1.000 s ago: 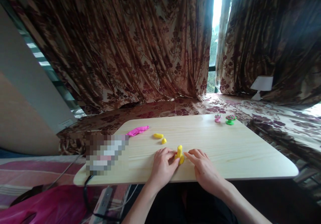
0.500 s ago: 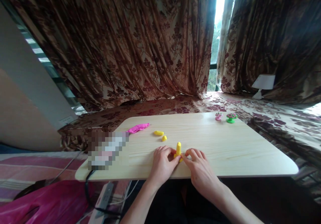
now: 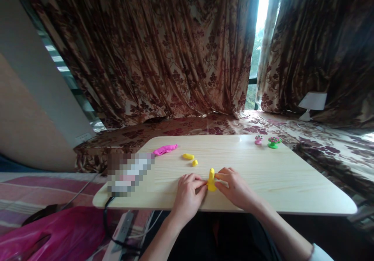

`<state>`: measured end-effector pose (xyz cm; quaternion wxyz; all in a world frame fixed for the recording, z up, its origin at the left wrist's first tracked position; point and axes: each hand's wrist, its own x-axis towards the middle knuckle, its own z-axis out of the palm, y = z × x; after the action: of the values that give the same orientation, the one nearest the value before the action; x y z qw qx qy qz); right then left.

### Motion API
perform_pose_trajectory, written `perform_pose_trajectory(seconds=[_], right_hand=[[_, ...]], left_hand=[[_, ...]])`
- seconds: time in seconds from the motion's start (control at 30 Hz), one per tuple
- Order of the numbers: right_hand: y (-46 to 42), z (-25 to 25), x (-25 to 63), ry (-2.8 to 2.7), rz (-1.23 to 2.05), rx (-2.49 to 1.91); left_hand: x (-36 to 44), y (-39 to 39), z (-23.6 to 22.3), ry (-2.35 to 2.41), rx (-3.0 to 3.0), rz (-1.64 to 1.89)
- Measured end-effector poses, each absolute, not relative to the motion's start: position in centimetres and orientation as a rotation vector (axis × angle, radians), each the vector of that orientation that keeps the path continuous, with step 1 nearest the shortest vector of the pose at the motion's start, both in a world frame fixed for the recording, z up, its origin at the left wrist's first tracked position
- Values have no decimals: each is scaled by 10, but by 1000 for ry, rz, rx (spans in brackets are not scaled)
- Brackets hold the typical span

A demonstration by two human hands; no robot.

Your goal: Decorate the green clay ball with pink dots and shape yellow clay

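Note:
An upright piece of yellow modelling clay [image 3: 212, 179] stands on the table near its front edge, a rounded stem on a wider base. From the left, my left hand [image 3: 189, 194] pinches the edge of that base between thumb and fingers. My right hand [image 3: 236, 187] closes on its right side, thumb low and fingertips by the stem. Beyond the hands lie a short yellow clay roll [image 3: 188, 156] and a small yellow clay lump [image 3: 194, 163]. A long pink clay piece [image 3: 165, 149] rests farther left.
At the table's [image 3: 292, 187] back right stand a small pink clay figure [image 3: 258, 140] and a green one [image 3: 274, 143] with dotted tops. A pixelated object [image 3: 131, 172] lies on the left, with a black cable [image 3: 105, 218] below. A white lamp [image 3: 313, 101] stands behind.
My right fingers have shifted up and away from the base toward the stem, so more of the yellow base shows. The whole view has shifted slightly.

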<state>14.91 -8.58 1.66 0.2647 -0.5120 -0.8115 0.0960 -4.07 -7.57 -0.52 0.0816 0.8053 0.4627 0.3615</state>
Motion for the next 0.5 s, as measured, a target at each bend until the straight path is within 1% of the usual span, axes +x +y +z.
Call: perform_pose_trajectory(seconds=[0.3, 0.5], right_hand=[[-81, 18, 134, -2252, 168, -1340], [-84, 15, 141, -2212, 277, -1289]], left_hand=[[-40, -76, -6, 1425, 2457, 1060], [-40, -88, 1, 1432, 2453, 1051]])
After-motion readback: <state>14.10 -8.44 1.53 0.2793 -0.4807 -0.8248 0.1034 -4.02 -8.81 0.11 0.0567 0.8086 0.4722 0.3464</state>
